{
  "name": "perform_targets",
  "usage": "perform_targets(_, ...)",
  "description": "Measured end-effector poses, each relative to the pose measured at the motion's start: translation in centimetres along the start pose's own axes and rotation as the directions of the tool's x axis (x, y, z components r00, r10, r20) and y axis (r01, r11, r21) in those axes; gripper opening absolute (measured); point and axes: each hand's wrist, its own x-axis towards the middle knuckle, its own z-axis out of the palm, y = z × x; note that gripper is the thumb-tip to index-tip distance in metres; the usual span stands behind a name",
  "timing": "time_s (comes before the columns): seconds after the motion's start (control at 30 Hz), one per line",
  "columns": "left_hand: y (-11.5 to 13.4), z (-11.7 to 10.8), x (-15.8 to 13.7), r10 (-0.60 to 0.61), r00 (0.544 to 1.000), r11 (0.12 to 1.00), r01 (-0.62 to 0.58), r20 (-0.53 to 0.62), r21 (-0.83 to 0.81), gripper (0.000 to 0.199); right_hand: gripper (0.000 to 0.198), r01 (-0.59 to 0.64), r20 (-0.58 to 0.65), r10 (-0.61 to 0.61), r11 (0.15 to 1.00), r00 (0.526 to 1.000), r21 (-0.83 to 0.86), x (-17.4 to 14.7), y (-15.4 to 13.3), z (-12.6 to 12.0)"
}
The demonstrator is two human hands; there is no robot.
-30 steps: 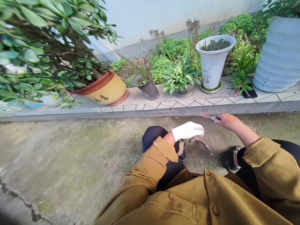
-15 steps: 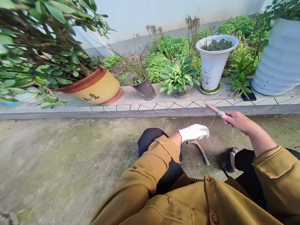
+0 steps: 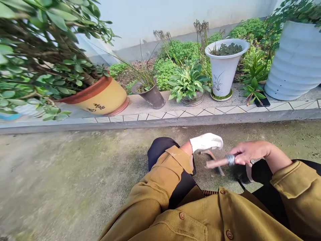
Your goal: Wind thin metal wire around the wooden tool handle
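Swung toward twelve o'clock, the wire-wound stick [image 3: 216, 163] your right hand [image 3: 250, 151] grips could hit your curled left hand [image 3: 207, 142], contents hidden.

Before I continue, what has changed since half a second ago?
The bare right hand moved toward the body, keeping hold of the pinkish-brown stick wound with silvery wire. The stick swung from pointing up-left to left, now overlapping in view the bent brown piece on the ground. The strand running to the white-gloved left hand no longer shows. That hand barely moved, and the white flared pot stands as before.
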Motion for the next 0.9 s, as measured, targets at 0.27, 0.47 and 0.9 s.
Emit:
perform_targets(0.27, -2.0, 0.7, 1.3, 0.042, 0.999, 0.983, -0.042, -0.007, -0.179, 0.045, 0.048, 0.136, -0.778, 0.054, 0.975, 0.625, 0.177, -2.3, 1.0, -3.1)
perform_targets(0.47, -1.2, 1.3, 1.4, -0.034, 0.991, 0.995, 0.045, 0.128, -0.084, 0.035, 0.036, -0.578, -0.839, 0.236, 0.808, 0.490, -0.110, 0.1, 3.0, -3.3)
perform_targets(0.9, 1.6, -0.5, 0.7, -0.086, 0.996, 0.995, 0.087, -0.028, 0.048, 0.021, 0.050, 0.032, -0.017, -0.032, 0.999, 0.999, 0.026, -1.2, -0.5, -0.3)
